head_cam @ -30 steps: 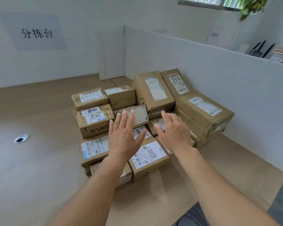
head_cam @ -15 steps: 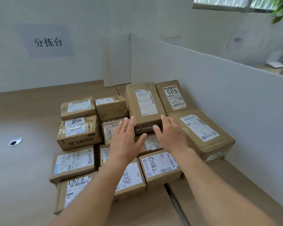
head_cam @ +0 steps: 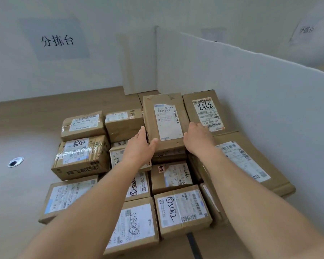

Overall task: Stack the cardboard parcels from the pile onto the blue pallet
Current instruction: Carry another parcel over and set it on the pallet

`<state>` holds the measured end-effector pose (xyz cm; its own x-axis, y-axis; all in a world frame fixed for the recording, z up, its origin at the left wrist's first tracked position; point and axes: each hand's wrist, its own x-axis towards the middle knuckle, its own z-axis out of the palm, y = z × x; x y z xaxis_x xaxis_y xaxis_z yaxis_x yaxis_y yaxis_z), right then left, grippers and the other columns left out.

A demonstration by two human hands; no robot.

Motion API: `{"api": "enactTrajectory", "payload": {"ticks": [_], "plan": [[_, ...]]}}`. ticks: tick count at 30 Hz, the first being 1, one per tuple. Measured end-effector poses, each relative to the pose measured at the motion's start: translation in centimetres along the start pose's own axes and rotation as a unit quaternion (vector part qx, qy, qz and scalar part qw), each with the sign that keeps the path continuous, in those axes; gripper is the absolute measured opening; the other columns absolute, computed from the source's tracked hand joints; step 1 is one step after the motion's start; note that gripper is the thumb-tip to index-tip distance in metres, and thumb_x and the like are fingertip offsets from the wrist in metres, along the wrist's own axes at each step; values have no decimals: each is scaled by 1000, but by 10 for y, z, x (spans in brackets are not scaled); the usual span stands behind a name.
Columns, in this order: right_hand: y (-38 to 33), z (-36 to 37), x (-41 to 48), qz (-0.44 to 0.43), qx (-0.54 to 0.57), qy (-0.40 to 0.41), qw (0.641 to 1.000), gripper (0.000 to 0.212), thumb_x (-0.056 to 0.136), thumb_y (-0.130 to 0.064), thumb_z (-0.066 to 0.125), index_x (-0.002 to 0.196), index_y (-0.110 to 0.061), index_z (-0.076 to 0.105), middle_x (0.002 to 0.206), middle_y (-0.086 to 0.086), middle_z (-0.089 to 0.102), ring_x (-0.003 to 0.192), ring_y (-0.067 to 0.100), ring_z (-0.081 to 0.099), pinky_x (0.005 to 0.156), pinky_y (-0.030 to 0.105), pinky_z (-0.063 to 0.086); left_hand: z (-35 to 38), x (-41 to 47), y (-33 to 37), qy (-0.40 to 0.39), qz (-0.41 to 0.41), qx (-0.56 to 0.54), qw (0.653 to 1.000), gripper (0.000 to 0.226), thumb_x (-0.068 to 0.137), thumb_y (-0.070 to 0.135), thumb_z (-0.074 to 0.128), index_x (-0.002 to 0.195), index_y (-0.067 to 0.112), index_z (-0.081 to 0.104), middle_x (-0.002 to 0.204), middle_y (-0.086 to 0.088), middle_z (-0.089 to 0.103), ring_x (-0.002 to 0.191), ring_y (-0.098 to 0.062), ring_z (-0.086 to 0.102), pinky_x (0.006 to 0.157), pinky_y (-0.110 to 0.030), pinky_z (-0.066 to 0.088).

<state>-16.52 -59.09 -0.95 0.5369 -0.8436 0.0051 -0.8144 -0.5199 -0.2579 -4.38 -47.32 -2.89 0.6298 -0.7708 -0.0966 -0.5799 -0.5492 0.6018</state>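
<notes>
A pile of brown cardboard parcels [head_cam: 82,157] with white labels lies on the wooden floor against a white partition. In the middle of the back row sits a long parcel [head_cam: 166,118] with a tall white label, resting on top of other boxes. My left hand [head_cam: 140,144] grips its left side, fingers along the side and thumb on the top face. On the other edge, my right hand [head_cam: 196,139] curls its fingers down between this parcel and the neighbouring parcel marked 3153 [head_cam: 206,113]. The blue pallet is out of view.
A white partition [head_cam: 251,94] runs along the right of the pile and a white wall with a paper sign [head_cam: 56,40] stands behind. A large flat parcel [head_cam: 247,161] lies at the right. A round metal floor fitting [head_cam: 15,161] is at the left.
The view has moved closer to the pile. Both hands, spread open in the air before, have reached forward and closed on the two sides of the long labelled parcel.
</notes>
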Motion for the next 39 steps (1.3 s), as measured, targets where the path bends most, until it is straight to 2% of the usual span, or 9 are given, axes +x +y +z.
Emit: {"api": "enactTrajectory", "payload": {"ticks": [5, 8, 13, 21, 24, 28, 30, 34, 39], "plan": [[-3, 0, 13, 5, -16, 2, 1000, 31, 92, -13, 42, 121, -5, 51, 123, 14, 54, 115, 32, 48, 96, 41, 37, 13, 25, -7, -61, -19, -18, 998, 58, 99, 39, 37, 149, 17, 19, 144, -7, 45, 131, -28, 41, 114, -46, 24], [-8, 3, 15, 22, 0, -24, 999, 26, 91, -12, 43, 113, -7, 56, 117, 14, 58, 110, 33, 51, 96, 42, 39, 19, 30, -10, -59, -27, -42, 997, 55, 98, 38, 38, 149, 24, 20, 143, -2, 46, 138, -29, 31, 118, -47, 11], [-6, 5, 21, 68, 15, -5, 998, 28, 91, -16, 47, 115, -7, 56, 123, 15, 53, 114, 32, 48, 98, 43, 37, 16, 32, -10, -50, -14, -1, 999, 56, 100, 31, 34, 151, 23, 9, 139, -3, 50, 130, -24, 43, 118, -43, -6], [-13, 9, 21, 60, 52, -18, 997, 25, 93, -18, 47, 115, -7, 51, 117, 12, 57, 109, 31, 52, 95, 42, 42, 9, 31, -15, -43, -44, -48, 997, 57, 101, 20, 29, 152, 20, 4, 134, -7, 52, 134, -27, 35, 117, -40, -11], [-16, -1, 17, 54, 156, -12, 986, 29, 94, -14, 50, 120, -7, 40, 109, 10, 57, 96, 28, 56, 81, 39, 47, 6, 40, -26, -54, -32, -104, 993, 59, 99, 27, 35, 151, 28, 7, 142, 0, 45, 141, -29, 25, 118, -46, -6], [-14, -15, 11, 33, 295, -9, 955, 32, 92, -13, 53, 119, -13, 35, 102, 2, 51, 88, 18, 52, 68, 28, 42, -13, 26, -19, -43, -1, -200, 979, 70, 96, 25, 48, 149, 38, 4, 148, 6, 37, 137, -22, 33, 112, -49, 29], [-12, -18, 7, 24, 341, -13, 940, 40, 90, -12, 56, 123, -14, 34, 110, 3, 54, 94, 17, 54, 72, 27, 46, -22, 14, -13, -27, 23, -214, 976, 74, 96, 19, 51, 150, 36, 4, 149, 7, 36, 133, -17, 38, 110, -44, 34], [-9, -18, -9, -26, 354, -33, 934, 82, 83, -13, 65, 150, -23, 17, 138, 3, 47, 123, 21, 48, 104, 45, 42, -35, -12, -4, 7, 61, -236, 970, 78, 94, 10, 53, 150, 36, 6, 145, 11, 38, 126, -8, 40, 106, -36, 34], [-3, -18, -34, -79, 373, -61, 922, 99, 73, -25, 72, 149, -38, 10, 138, 1, 44, 121, 20, 49, 102, 48, 43, -41, -51, -4, 23, 59, -232, 971, 79, 91, 11, 58, 150, 36, 10, 142, 12, 42, 122, -7, 45, 108, -42, 37]]}}
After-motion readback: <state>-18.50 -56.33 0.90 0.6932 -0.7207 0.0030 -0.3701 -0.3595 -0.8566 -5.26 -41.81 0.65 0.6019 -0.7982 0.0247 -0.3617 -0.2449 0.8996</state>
